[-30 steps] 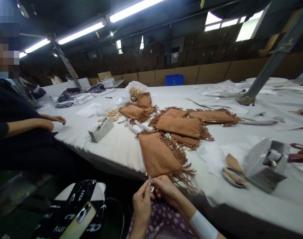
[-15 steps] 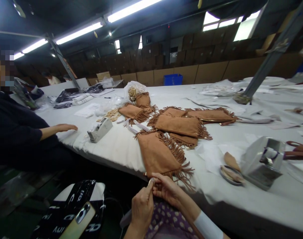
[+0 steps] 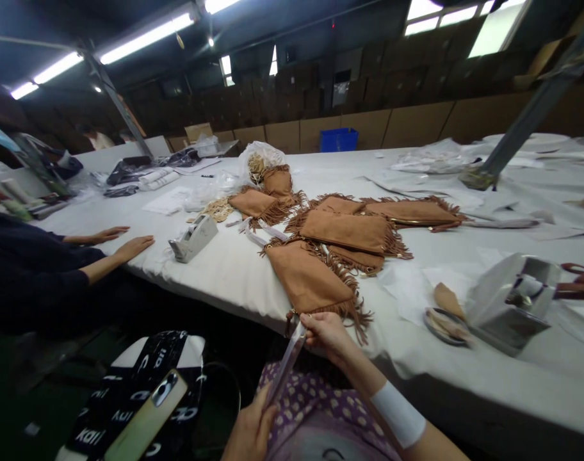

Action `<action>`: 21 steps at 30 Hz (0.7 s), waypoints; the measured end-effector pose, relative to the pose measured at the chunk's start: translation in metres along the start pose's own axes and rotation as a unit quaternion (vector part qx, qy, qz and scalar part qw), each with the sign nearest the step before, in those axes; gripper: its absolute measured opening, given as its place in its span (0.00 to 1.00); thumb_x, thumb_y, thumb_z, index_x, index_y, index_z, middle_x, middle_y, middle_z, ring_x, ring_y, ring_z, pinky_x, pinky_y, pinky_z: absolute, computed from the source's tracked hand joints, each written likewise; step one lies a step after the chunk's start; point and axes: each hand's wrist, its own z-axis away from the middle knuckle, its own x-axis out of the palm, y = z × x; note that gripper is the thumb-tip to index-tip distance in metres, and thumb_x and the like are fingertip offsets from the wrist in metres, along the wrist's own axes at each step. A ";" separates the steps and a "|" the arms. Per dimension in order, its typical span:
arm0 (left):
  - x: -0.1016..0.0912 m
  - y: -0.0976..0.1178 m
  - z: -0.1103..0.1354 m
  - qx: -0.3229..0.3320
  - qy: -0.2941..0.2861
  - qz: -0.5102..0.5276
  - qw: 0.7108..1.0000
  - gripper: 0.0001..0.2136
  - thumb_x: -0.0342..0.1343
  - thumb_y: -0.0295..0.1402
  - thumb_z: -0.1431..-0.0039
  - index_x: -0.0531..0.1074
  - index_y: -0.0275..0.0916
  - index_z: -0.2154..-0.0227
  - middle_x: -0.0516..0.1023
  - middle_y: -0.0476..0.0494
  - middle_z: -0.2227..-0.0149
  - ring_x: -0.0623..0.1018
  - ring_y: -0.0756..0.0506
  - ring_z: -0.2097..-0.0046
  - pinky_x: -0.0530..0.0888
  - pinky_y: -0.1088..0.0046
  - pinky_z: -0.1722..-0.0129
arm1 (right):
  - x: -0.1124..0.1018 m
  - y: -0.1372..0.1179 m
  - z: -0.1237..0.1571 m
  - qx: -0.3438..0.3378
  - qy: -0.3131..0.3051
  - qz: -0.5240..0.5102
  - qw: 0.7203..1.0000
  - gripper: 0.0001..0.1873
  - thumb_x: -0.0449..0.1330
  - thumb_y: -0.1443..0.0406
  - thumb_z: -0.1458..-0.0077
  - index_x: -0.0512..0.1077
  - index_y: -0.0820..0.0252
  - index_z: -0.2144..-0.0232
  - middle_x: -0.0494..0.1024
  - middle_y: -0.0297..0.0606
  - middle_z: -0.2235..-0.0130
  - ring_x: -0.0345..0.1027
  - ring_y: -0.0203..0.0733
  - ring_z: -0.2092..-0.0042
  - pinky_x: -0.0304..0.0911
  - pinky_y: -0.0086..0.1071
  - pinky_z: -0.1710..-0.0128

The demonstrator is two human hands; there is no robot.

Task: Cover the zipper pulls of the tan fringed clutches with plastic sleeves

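A brown fringed bag point(image 3: 308, 275) lies at the table's front edge, its near corner pointing toward me. My right hand point(image 3: 328, 334) is closed in a pinch at that corner, on the upper end of a pale, shiny wrapped strap point(image 3: 291, 355). Small metal parts show at the bag's corner, but the exact fastening is too small to make out. Lower down, over my lap, my left hand point(image 3: 250, 428) is closed around the strap's other part. The strap runs taut and slanting between both hands. A white band point(image 3: 398, 413) covers my right wrist.
More fringed bags point(image 3: 344, 232) lie behind. A tape dispenser point(image 3: 194, 238) stands left, and a larger grey dispenser point(image 3: 510, 304) right beside a small dish point(image 3: 447, 326). At left, a co-worker's hands point(image 3: 134, 248) rest on the table. A phone point(image 3: 148, 416) lies on a black-and-white printed surface.
My left hand has moved down toward my lap, away from the right hand, drawing the strap out straight. The right hand stays at the bag's corner. The co-worker's second hand now shows.
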 end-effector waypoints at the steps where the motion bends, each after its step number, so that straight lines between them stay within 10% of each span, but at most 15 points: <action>1: -0.007 -0.012 0.010 -0.024 -0.017 0.012 0.999 0.20 0.52 0.41 0.43 0.72 0.42 0.49 0.80 0.41 0.54 0.77 0.39 0.51 0.73 0.67 0.51 | -0.003 0.001 -0.002 0.001 0.005 0.002 1.000 0.16 0.67 0.61 0.54 0.69 0.65 0.85 0.68 0.32 0.85 0.58 0.26 0.85 0.56 0.20 0.85; 5: -0.041 -0.031 0.015 -0.121 0.003 0.102 0.987 0.23 0.57 0.49 0.49 0.75 0.39 0.55 0.81 0.39 0.57 0.78 0.38 0.53 0.73 0.65 0.51 | -0.008 0.007 -0.005 0.007 0.014 0.014 1.000 0.16 0.67 0.61 0.54 0.70 0.65 0.84 0.69 0.33 0.86 0.59 0.28 0.85 0.56 0.21 0.85; 8: -0.053 -0.003 -0.019 -0.137 0.107 0.217 0.961 0.29 0.51 0.55 0.46 0.72 0.34 0.53 0.80 0.35 0.59 0.79 0.40 0.56 0.73 0.63 0.52 | -0.005 0.011 -0.004 0.002 0.019 0.023 1.000 0.17 0.67 0.61 0.55 0.68 0.65 0.85 0.68 0.31 0.86 0.58 0.27 0.86 0.55 0.21 0.86; 14: -0.002 0.079 -0.091 -0.068 -0.049 0.312 0.946 0.24 0.54 0.55 0.49 0.71 0.34 0.71 0.77 0.45 0.75 0.75 0.49 0.74 0.71 0.73 0.72 | -0.001 0.017 -0.001 -0.010 0.024 0.026 0.999 0.19 0.67 0.56 0.56 0.68 0.64 0.83 0.65 0.28 0.86 0.57 0.26 0.85 0.55 0.21 0.85; 21: 0.028 0.080 -0.097 -0.069 -0.049 0.315 0.945 0.25 0.53 0.57 0.50 0.68 0.36 0.77 0.68 0.53 0.85 0.60 0.56 0.85 0.54 0.78 0.84 | 0.008 0.032 -0.004 0.029 -0.030 0.046 0.998 0.18 0.60 0.53 0.44 0.70 0.63 0.75 0.70 0.30 0.81 0.61 0.29 0.81 0.59 0.24 0.82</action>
